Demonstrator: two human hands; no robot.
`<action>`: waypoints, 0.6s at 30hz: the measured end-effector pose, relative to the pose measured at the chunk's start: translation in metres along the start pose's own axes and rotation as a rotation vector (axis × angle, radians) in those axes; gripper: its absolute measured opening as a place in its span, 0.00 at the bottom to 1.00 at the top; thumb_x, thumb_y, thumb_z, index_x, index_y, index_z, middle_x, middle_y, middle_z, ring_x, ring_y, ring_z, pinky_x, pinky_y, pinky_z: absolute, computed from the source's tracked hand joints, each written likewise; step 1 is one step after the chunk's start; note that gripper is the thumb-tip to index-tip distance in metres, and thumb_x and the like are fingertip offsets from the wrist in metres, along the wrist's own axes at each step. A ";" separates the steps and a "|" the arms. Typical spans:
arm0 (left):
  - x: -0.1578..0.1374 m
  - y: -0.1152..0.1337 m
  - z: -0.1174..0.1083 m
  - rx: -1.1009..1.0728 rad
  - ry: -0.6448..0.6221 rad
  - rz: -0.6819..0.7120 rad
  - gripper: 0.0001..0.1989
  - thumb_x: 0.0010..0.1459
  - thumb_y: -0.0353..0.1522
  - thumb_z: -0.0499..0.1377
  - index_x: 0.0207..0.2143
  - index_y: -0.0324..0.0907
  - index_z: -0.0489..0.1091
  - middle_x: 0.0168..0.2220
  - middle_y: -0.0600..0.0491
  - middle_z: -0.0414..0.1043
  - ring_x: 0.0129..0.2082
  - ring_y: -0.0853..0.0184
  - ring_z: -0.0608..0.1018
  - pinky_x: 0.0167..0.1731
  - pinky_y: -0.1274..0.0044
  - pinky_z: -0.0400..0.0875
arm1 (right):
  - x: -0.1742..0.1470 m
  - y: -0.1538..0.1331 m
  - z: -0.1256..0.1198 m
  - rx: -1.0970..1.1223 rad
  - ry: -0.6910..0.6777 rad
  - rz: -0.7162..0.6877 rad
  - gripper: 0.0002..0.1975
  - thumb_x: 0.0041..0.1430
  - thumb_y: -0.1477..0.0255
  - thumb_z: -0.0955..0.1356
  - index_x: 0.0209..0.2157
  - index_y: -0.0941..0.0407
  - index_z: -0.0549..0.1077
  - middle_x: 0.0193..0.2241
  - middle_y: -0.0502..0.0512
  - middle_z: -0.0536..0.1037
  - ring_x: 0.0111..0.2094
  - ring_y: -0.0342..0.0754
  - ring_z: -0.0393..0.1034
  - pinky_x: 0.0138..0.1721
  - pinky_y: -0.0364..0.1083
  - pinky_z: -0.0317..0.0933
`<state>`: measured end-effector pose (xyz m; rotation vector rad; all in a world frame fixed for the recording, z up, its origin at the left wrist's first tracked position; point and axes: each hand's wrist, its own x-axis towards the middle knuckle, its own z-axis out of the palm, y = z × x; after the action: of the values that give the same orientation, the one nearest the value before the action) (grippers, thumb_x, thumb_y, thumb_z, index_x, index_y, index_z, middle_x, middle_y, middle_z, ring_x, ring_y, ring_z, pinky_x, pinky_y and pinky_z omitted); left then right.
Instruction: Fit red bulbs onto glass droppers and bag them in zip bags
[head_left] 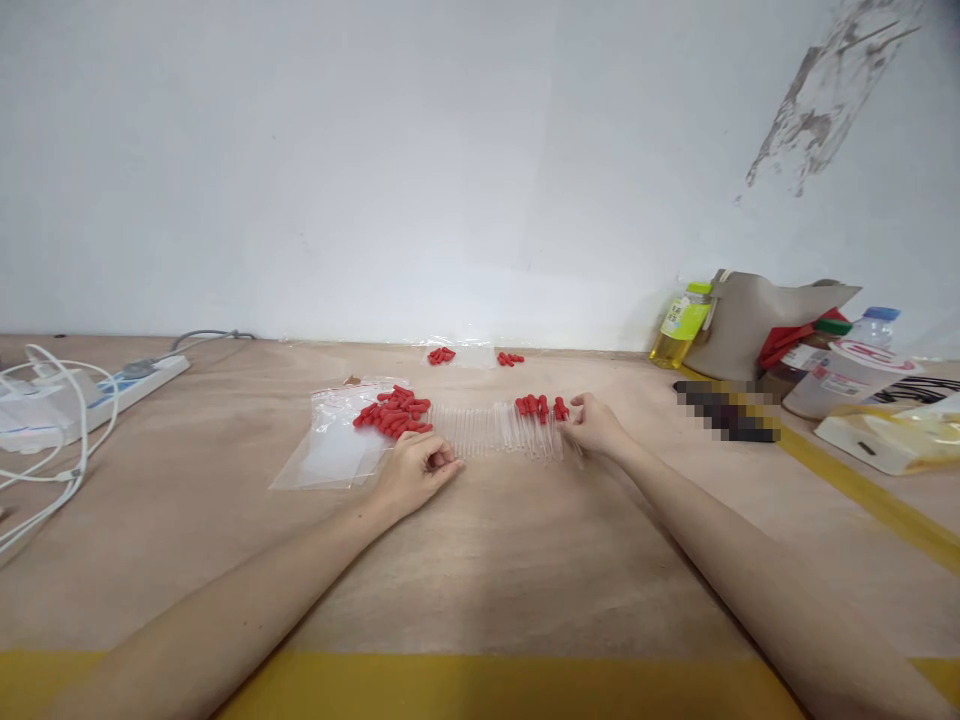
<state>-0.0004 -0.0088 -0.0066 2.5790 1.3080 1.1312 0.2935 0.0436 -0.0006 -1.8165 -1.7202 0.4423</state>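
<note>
Toward the far edge of the brown wooden table, slender clear tubes could roll if the half-curled left hand or half-open right hand bumps them; either's hold, I cannot tell

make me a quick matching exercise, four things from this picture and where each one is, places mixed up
Things
1. left hand
2. right hand
3. power strip
4. lime-capped bottle

Places
A. tilted, near the wall
B. at the right end of the row of clear tubes
C. on the left side of the table
D. by the largest pile of red caps

Pairs: 1-D, 2-B, 3-C, 4-A
</note>
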 end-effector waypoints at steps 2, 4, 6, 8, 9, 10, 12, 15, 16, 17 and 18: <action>0.000 0.001 0.000 0.009 0.005 -0.007 0.10 0.50 0.35 0.58 0.21 0.40 0.62 0.19 0.58 0.65 0.21 0.73 0.67 0.31 0.77 0.62 | 0.001 0.000 0.001 -0.031 -0.005 0.014 0.26 0.44 0.68 0.68 0.45 0.63 0.61 0.26 0.54 0.72 0.28 0.45 0.67 0.27 0.41 0.57; 0.000 0.001 0.000 0.020 0.011 -0.002 0.12 0.51 0.35 0.57 0.20 0.40 0.61 0.18 0.59 0.63 0.20 0.73 0.66 0.31 0.77 0.61 | 0.001 0.000 0.001 -0.065 0.001 0.021 0.25 0.44 0.67 0.68 0.44 0.63 0.62 0.26 0.54 0.72 0.28 0.45 0.67 0.27 0.41 0.57; 0.000 0.002 0.000 0.028 0.016 0.009 0.12 0.51 0.36 0.56 0.20 0.40 0.60 0.18 0.60 0.61 0.19 0.74 0.65 0.32 0.77 0.61 | 0.002 0.000 0.001 -0.085 0.005 0.020 0.25 0.44 0.66 0.69 0.43 0.63 0.62 0.27 0.55 0.72 0.29 0.45 0.67 0.28 0.41 0.56; 0.000 0.002 0.000 0.036 0.017 0.015 0.12 0.52 0.35 0.56 0.20 0.40 0.60 0.17 0.60 0.61 0.19 0.74 0.65 0.32 0.77 0.61 | 0.002 0.000 0.000 -0.084 0.000 0.020 0.25 0.45 0.66 0.68 0.43 0.63 0.62 0.26 0.55 0.72 0.29 0.45 0.66 0.28 0.41 0.56; 0.000 0.002 0.000 0.040 0.015 0.016 0.12 0.53 0.35 0.55 0.20 0.40 0.60 0.17 0.60 0.61 0.19 0.74 0.64 0.32 0.77 0.61 | 0.002 0.000 0.000 -0.080 -0.002 0.020 0.24 0.45 0.66 0.68 0.43 0.63 0.63 0.26 0.55 0.72 0.29 0.45 0.66 0.27 0.41 0.56; 0.000 0.002 0.000 0.043 0.010 0.016 0.12 0.53 0.35 0.55 0.20 0.40 0.61 0.17 0.60 0.61 0.19 0.74 0.64 0.32 0.77 0.61 | 0.002 -0.001 0.000 -0.077 0.000 0.018 0.24 0.45 0.66 0.68 0.42 0.63 0.63 0.26 0.54 0.72 0.28 0.45 0.66 0.27 0.41 0.56; 0.000 0.002 0.000 0.049 -0.004 0.015 0.11 0.54 0.35 0.54 0.22 0.40 0.62 0.17 0.60 0.60 0.19 0.74 0.64 0.32 0.77 0.61 | 0.000 -0.002 -0.001 -0.080 0.019 -0.002 0.21 0.45 0.66 0.68 0.41 0.62 0.65 0.25 0.53 0.72 0.27 0.44 0.66 0.26 0.41 0.55; 0.000 0.001 0.000 0.053 -0.025 0.014 0.09 0.54 0.35 0.54 0.24 0.40 0.64 0.17 0.60 0.61 0.19 0.74 0.65 0.33 0.76 0.61 | -0.003 -0.005 0.001 -0.110 0.073 -0.075 0.13 0.46 0.66 0.66 0.34 0.58 0.68 0.25 0.51 0.71 0.26 0.43 0.64 0.26 0.40 0.53; 0.000 0.002 0.000 0.054 -0.032 0.013 0.09 0.54 0.35 0.54 0.24 0.41 0.65 0.17 0.60 0.61 0.19 0.73 0.65 0.33 0.76 0.60 | -0.004 -0.006 0.002 -0.124 0.092 -0.101 0.10 0.46 0.66 0.66 0.32 0.57 0.70 0.25 0.51 0.71 0.26 0.43 0.64 0.26 0.41 0.53; 0.000 0.002 0.000 0.054 -0.038 0.012 0.08 0.54 0.35 0.54 0.25 0.41 0.65 0.17 0.60 0.61 0.20 0.73 0.66 0.33 0.76 0.60 | -0.004 -0.007 0.004 -0.136 0.110 -0.122 0.09 0.46 0.67 0.66 0.29 0.56 0.70 0.26 0.52 0.71 0.27 0.43 0.64 0.27 0.41 0.53; 0.000 0.002 0.000 0.054 -0.041 0.012 0.08 0.54 0.35 0.54 0.25 0.41 0.66 0.17 0.60 0.61 0.20 0.73 0.66 0.33 0.76 0.60 | -0.005 -0.007 0.007 -0.144 0.127 -0.138 0.08 0.46 0.67 0.65 0.27 0.56 0.71 0.27 0.52 0.71 0.28 0.43 0.64 0.27 0.41 0.53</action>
<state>0.0007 -0.0101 -0.0063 2.6363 1.3352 1.0524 0.2835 0.0403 -0.0023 -1.7691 -1.8137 0.1464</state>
